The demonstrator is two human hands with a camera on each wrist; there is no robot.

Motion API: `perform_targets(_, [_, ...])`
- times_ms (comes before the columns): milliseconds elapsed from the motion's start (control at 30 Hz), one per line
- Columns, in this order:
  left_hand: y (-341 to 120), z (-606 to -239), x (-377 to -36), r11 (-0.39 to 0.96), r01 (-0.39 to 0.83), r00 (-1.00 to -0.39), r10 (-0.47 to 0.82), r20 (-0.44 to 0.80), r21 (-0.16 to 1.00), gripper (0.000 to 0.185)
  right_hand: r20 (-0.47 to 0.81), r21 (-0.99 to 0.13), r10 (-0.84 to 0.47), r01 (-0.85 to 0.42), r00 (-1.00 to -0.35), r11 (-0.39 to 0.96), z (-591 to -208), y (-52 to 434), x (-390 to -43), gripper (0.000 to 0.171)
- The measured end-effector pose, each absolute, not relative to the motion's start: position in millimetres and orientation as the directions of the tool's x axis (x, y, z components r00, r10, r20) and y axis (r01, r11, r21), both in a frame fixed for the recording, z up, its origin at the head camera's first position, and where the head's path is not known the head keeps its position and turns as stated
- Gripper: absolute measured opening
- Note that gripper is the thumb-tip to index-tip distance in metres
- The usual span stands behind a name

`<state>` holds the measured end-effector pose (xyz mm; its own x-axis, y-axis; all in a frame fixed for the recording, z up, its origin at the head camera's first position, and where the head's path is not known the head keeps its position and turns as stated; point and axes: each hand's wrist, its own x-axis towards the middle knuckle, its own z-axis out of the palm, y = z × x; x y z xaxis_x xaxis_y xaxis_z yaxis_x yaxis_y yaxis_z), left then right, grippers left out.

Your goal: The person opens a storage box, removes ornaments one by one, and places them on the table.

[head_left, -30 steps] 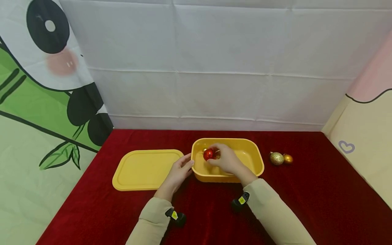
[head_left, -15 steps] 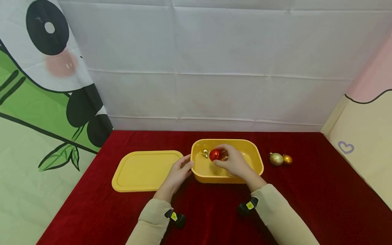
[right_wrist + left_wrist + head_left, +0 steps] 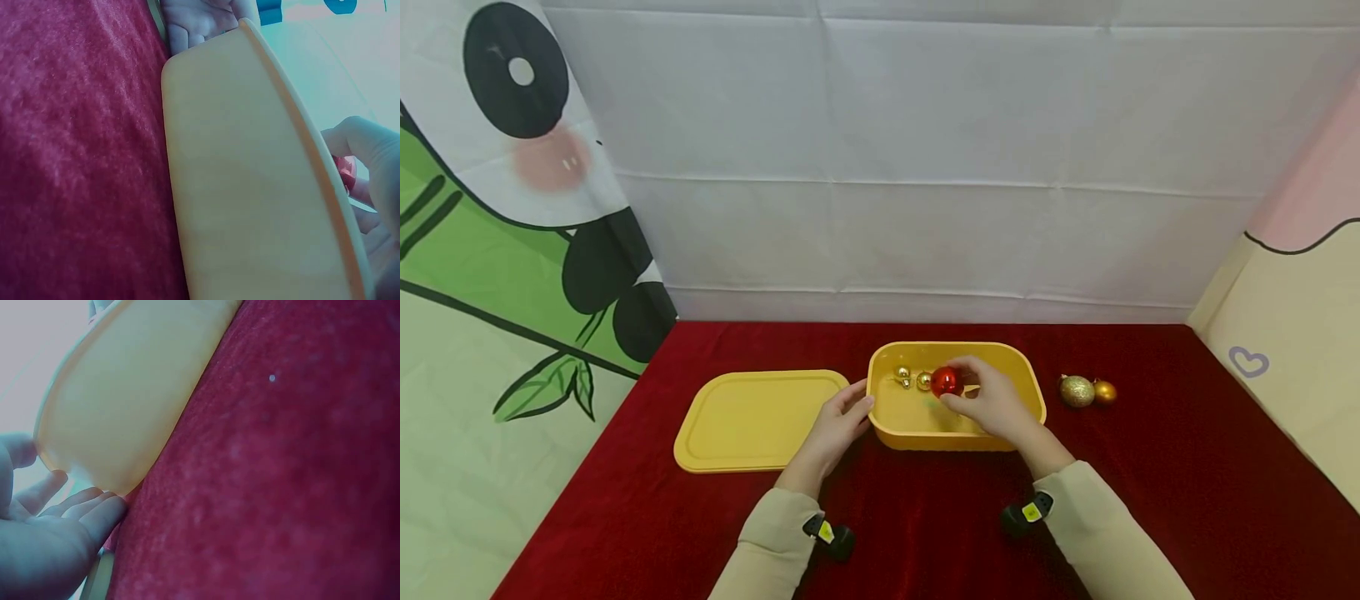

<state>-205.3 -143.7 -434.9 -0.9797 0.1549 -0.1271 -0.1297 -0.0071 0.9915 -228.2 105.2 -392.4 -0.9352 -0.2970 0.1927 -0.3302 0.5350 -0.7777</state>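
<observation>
What you are wearing

Your long, cream-coloured fabric left sleeve [image 3: 766, 550] is plain, with soft creases near its wrist end. The cream-coloured fabric right sleeve [image 3: 1100, 533] matches it. By the end of the first you have a small black left wrist device [image 3: 842, 543], rounded at its tip, bearing a bright yellow patch [image 3: 827, 532]. Your small black right wrist device [image 3: 1015, 522] looks alike, with its own bright yellow marking [image 3: 1032, 512]. Your left grip [image 3: 833, 425] and right grip [image 3: 994, 407] are bare.

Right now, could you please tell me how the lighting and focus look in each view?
Head view: evenly lit, fairly sharp, a small glint on the red ball; left wrist view: washed out at upper left, red cloth soft; right wrist view: upper right overexposed and cyan-tinted beyond the yellow box.
</observation>
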Motion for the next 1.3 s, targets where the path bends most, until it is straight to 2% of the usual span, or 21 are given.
perform_targets(300, [-144,-434,-205,-0.006,-0.138,-0.979,0.153,-0.135,0.99,0.051,0.264,-0.784,-0.299,-0.385,-0.917,0.488,-393,112,-225,0.049])
perform_targets(733, [-144,-437,-206,-0.011,-0.135,-0.979,0.154,-0.132,0.991,0.051,0.28,-0.798,-0.269,-0.379,-0.922,0.469,-395,126,-221,0.051])
perform_targets(1300, [-145,-434,-205,-0.021,-0.146,-0.978,0.154,-0.141,0.989,0.05,0.27,-0.775,-0.179,-0.324,-0.946,0.543,-390,144,-214,0.052])
